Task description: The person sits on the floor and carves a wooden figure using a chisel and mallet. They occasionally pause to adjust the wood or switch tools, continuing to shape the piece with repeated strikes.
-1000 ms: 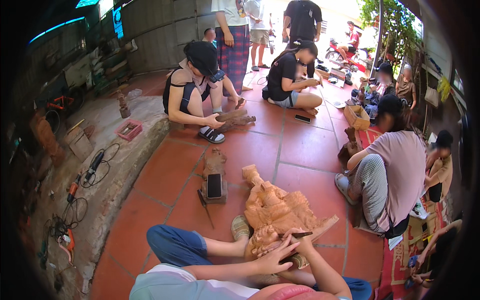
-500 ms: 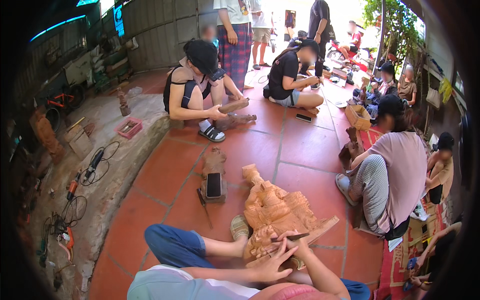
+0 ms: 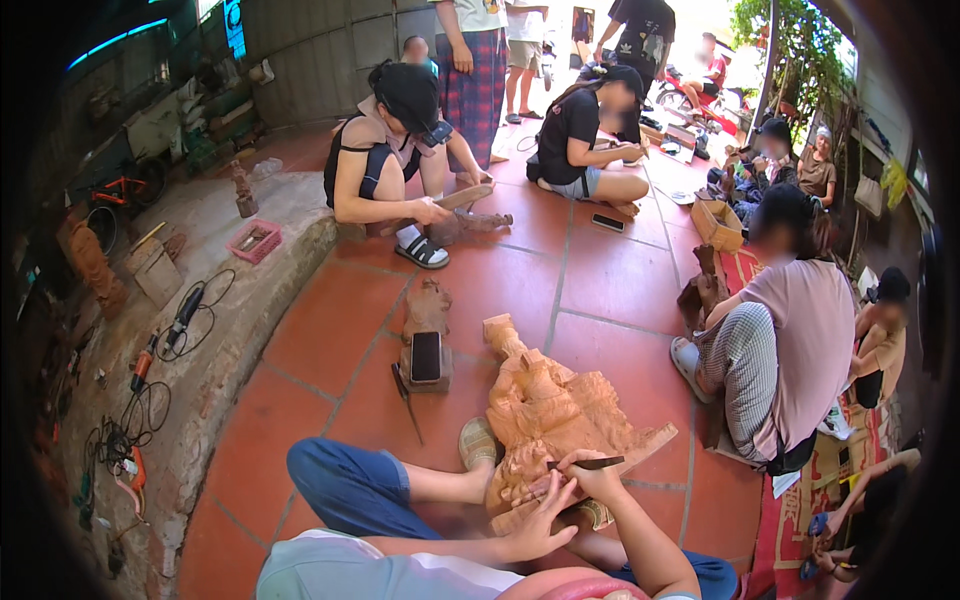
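Note:
A pale orange-brown carved wooden figure [image 3: 555, 400] lies tilted in front of me, its near end between my legs. My right hand [image 3: 592, 480] is closed around a slim dark carving tool [image 3: 600, 463], held nearly level over the lower part of the carving. The tool's thin end points left, at the carved surface; its exact kind is hard to make out. Beside it, my left hand [image 3: 540, 528] rests at the carving's near end with fingers stretched and spread, holding nothing.
A phone [image 3: 426, 357] lies on a dark carved wooden piece left of the figure, near a long thin tool [image 3: 406, 400]. Power tools with cords [image 3: 143, 365] and a pink basket [image 3: 254, 241] sit on the left ledge. Seated people work ahead and at right.
My right hand has shifted up slightly and changed its hold on the carving tool. My left hand has lowered a little away from it. The person ahead has lowered their wooden piece.

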A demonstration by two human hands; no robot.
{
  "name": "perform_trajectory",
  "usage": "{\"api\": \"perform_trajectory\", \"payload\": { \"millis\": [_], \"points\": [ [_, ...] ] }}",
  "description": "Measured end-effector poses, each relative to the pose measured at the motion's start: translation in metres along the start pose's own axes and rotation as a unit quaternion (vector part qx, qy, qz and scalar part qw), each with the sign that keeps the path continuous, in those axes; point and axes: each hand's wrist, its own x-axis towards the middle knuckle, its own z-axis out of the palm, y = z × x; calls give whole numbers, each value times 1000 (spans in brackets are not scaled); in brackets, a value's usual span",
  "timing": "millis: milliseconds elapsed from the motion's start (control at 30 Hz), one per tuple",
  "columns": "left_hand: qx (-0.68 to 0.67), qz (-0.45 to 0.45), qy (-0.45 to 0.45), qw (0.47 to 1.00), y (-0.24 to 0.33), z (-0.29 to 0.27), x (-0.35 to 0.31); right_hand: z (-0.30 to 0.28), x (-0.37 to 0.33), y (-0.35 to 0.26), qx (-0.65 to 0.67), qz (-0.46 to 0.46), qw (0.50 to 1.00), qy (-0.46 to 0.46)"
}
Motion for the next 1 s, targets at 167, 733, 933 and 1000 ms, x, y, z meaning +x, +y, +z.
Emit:
{"api": "perform_trajectory", "payload": {
  "millis": [167, 733, 933, 1000],
  "points": [
    [-45, -12, 5, 999, 5, 12, 7, 2, 9, 23, -171, -148, 974, 6],
    [0, -23, -87, 996, 9, -25, 40, -9, 31, 29, 77, -46, 995, -35],
    [60, -13, -51, 997, 15, -22, 40, -11, 20, 3, 89, -68, 993, -34],
    [-16, -10, -55, 998, -4, -17, 55, -22, 28, 15, 132, -2, 990, -43]
  ]
}}
